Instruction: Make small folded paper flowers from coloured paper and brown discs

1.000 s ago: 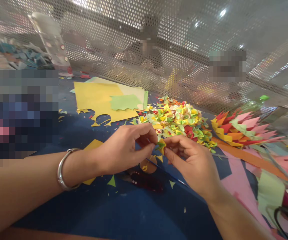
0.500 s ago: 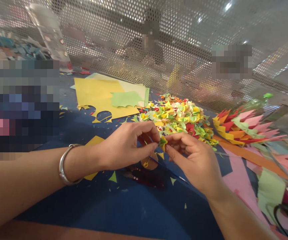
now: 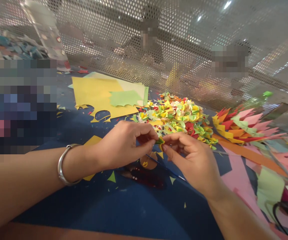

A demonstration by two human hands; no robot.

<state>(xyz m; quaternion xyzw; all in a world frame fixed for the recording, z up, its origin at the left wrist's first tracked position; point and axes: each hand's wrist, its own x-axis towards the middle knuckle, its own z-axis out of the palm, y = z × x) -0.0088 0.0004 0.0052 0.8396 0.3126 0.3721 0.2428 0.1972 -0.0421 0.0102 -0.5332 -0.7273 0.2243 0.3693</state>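
Observation:
My left hand (image 3: 124,145) and my right hand (image 3: 193,160) meet above the blue table cloth (image 3: 124,210), both pinching one small folded paper piece (image 3: 160,141), green and yellow. Thumbs and forefingers press on it from either side. A silver bangle (image 3: 63,164) circles my left wrist. Just behind the hands lies a heap of small folded paper pieces (image 3: 178,118) in yellow, green, red and white.
Yellow and green cut sheets (image 3: 101,96) lie at the back left. Spiky folded strips (image 3: 241,128) and pink, orange and green sheets (image 3: 248,166) fill the right side, with scissors (image 3: 287,206) at the right edge. A perforated metal screen (image 3: 183,40) stands behind; people sit beyond it.
My hands stay together on the small paper piece, the fingers working it flatter. The view has shifted slightly.

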